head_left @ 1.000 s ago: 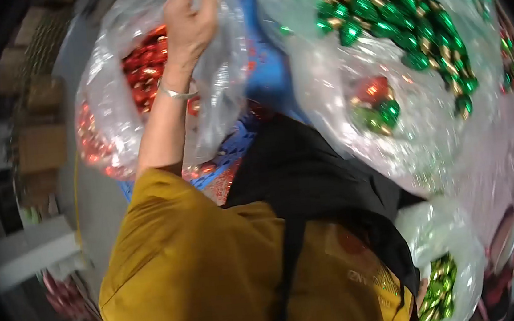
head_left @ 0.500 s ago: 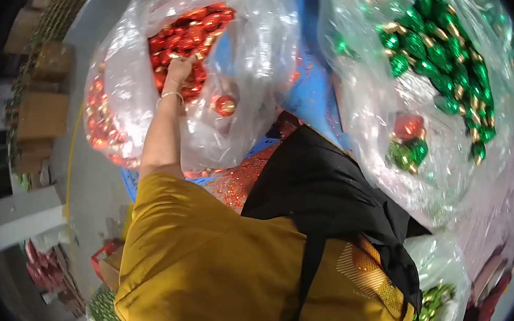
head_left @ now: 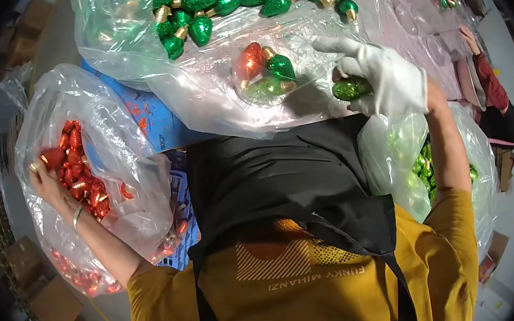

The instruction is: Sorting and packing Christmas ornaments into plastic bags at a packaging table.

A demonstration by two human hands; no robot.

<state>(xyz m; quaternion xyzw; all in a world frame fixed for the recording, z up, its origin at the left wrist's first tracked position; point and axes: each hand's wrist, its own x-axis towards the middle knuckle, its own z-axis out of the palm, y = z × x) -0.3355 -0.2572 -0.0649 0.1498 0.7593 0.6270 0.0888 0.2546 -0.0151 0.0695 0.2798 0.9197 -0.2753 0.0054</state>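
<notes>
My bare left hand (head_left: 51, 188) pinches a red glittery bulb ornament (head_left: 54, 158) by its gold-capped end, above the plastic bag of red bulbs (head_left: 74, 172). My right hand (head_left: 388, 76), in a white glove, grips a light green bulb ornament (head_left: 351, 88) between thumb and curled fingers, with the index finger stretched out to the left. Left of it, a round clear plastic container (head_left: 247, 93) stands on the plastic sheeting. It holds a red bulb (head_left: 251, 60), a dark green bulb (head_left: 280, 66) and a light green one (head_left: 265, 88).
Several dark green bulbs (head_left: 226, 4) with gold caps lie on the plastic ahead. A bag of light green bulbs (head_left: 391, 141) stands at my right side. Blue crates (head_left: 183, 220) show by the red bag. Another person's arm (head_left: 490, 76) is at the far right.
My view has swung to the right. My left hand was reaching into the red pile and now has a red bulb. My gloved right hand has come into view with a light green bulb.
</notes>
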